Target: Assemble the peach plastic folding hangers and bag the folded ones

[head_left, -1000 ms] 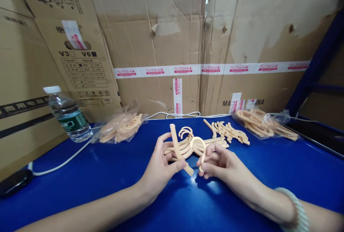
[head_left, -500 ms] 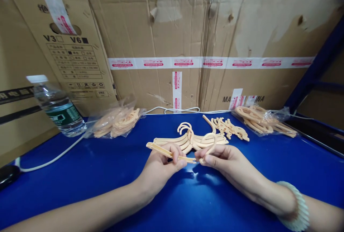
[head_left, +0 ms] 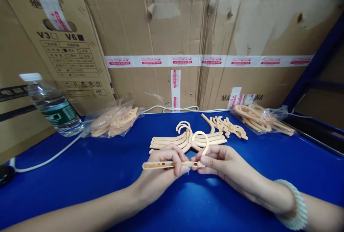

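Note:
Between the fingers of my left hand (head_left: 163, 169) is a beige hanger arm (head_left: 158, 165), lying almost level with its hollow side showing. My right hand (head_left: 221, 162) pinches a curved hanger hook (head_left: 206, 140) at its base, the curl standing upright. The inner end of the arm meets the hook's base; whether they are locked together I cannot tell. Just beyond my hands lie several hangers (head_left: 172, 141) stacked on the blue table (head_left: 193, 203). Loose hooks (head_left: 228, 127) are heaped behind and to the right of that stack.
Plastic bags of beige parts lie at the back left (head_left: 115, 121) and back right (head_left: 259, 117). A water bottle (head_left: 57, 108) stands tilted in view at left. A white cable (head_left: 51, 165) crosses the table. Cardboard (head_left: 161, 88) walls the rear; a dark flat device (head_left: 317, 133) is at right.
The arm and the hook, apart earlier, now touch at their ends. My left hand has turned the arm more level, with its hollow side facing me. The view has shifted slightly.

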`<state>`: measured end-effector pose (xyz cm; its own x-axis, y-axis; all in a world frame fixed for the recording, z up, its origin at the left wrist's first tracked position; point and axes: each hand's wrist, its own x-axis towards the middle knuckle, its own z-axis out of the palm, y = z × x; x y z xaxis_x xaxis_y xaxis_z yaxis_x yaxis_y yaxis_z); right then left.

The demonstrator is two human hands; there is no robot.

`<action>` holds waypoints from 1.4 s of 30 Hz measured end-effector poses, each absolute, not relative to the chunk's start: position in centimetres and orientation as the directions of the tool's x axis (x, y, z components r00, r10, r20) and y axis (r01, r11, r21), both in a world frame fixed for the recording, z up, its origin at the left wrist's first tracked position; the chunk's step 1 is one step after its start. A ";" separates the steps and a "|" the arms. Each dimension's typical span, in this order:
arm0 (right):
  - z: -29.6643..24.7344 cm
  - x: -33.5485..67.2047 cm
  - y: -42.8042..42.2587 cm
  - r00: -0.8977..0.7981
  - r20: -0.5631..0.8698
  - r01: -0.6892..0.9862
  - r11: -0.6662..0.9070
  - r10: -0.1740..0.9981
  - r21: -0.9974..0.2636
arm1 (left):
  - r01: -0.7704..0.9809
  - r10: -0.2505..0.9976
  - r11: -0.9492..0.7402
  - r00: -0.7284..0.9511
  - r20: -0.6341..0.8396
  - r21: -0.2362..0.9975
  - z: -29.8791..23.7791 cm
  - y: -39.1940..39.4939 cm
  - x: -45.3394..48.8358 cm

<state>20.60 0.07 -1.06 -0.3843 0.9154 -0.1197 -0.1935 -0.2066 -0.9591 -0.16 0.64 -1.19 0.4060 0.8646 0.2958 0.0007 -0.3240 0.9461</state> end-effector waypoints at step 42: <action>-0.4 20.6 1.3 -0.356 0.214 0.022 0.237 0.910 -0.971 | -0.083 0.950 0.049 0.312 -0.021 0.995 -0.9 0.3 1.2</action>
<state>20.58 1.29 -0.45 -0.3560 0.9095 0.2144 0.0216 0.2374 -0.9712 1.21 0.29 -0.94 0.3117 0.9499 -0.0213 -0.0828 0.0495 0.9953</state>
